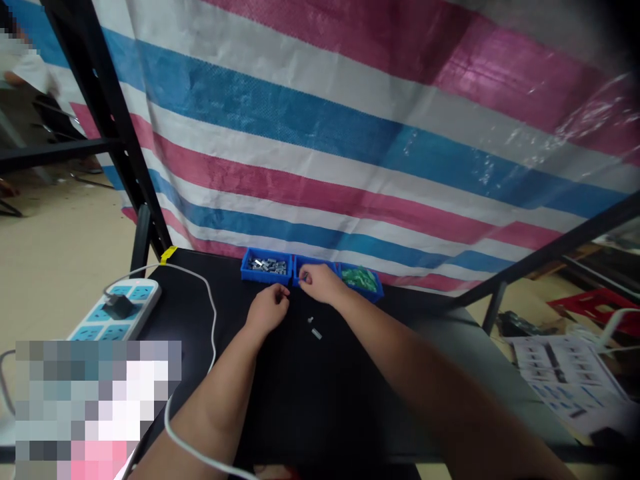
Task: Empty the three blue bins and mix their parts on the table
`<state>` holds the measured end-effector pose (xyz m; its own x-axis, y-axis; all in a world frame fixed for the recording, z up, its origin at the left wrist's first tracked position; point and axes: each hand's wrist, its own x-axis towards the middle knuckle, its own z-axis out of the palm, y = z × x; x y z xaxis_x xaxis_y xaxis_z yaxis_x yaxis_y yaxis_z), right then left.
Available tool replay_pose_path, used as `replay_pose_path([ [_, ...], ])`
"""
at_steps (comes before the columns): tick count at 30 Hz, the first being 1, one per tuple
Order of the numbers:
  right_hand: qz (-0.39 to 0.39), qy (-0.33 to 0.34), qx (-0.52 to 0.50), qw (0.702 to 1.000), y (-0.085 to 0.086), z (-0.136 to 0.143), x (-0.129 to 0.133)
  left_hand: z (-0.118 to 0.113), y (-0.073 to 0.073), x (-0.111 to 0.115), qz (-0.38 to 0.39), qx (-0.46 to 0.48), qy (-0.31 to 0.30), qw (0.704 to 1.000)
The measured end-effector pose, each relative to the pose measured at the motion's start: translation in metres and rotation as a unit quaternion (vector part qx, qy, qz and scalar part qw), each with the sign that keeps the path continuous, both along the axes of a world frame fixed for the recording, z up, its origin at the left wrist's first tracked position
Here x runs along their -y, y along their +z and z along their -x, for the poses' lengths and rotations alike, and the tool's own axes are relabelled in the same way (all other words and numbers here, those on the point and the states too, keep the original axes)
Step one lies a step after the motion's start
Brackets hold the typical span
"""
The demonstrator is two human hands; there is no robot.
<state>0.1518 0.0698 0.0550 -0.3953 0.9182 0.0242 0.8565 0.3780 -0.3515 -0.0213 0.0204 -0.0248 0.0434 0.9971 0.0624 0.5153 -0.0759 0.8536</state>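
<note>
Three blue bins stand in a row at the back of the black table. The left bin (266, 277) holds small silvery metal pieces. Over the middle bin (296, 270) is my right hand (320, 282), its fingers pinched together; what they hold, if anything, is hidden. Green pieces (359, 279) fill the right bin (380, 291). My left hand (269, 307) is just in front of the left bin, fingers curled closed, contents too small to make out. On the table between my forearms lie a small metal bar (317, 333) and a tiny piece (310, 319).
A white power strip (150, 288) with a black plug (119, 306) sits at the left, and a white cable (214, 320) crosses the table there. Behind the bins hangs a striped sheet (300, 147). Printed papers (575, 373) lie at the right. A person (35, 73) is at far left.
</note>
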Motion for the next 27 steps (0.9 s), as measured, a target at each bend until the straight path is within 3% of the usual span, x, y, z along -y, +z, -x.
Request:
replay_pose_path([
  [3,0.094,0.004,0.027,0.995,-0.012,-0.026,0.036,-0.001,0.001,0.0,0.003,-0.006,-0.003,1.0],
  [5,0.101,0.016,0.022,0.995,-0.023,-0.035,0.057,-0.001,0.002,0.0,0.002,-0.01,-0.001,1.0],
  [10,0.053,-0.018,-0.046,0.997,-0.05,-0.035,0.081,-0.001,0.002,0.002,-0.001,-0.022,-0.003,1.0],
  [15,0.009,-0.034,-0.038,0.999,-0.058,-0.035,0.086,-0.001,0.003,0.003,-0.003,-0.032,-0.007,0.999],
  [20,0.053,-0.065,-0.01,0.996,-0.037,-0.053,0.072,-0.002,0.002,0.003,-0.002,-0.025,-0.008,1.0],
  [24,0.014,-0.11,-0.011,0.994,-0.001,-0.064,0.033,-0.002,0.002,0.003,0.005,-0.021,-0.011,1.0],
  [27,-0.004,-0.137,-0.004,0.99,0.019,-0.058,-0.001,-0.002,0.002,0.003,0.004,-0.019,-0.012,1.0],
])
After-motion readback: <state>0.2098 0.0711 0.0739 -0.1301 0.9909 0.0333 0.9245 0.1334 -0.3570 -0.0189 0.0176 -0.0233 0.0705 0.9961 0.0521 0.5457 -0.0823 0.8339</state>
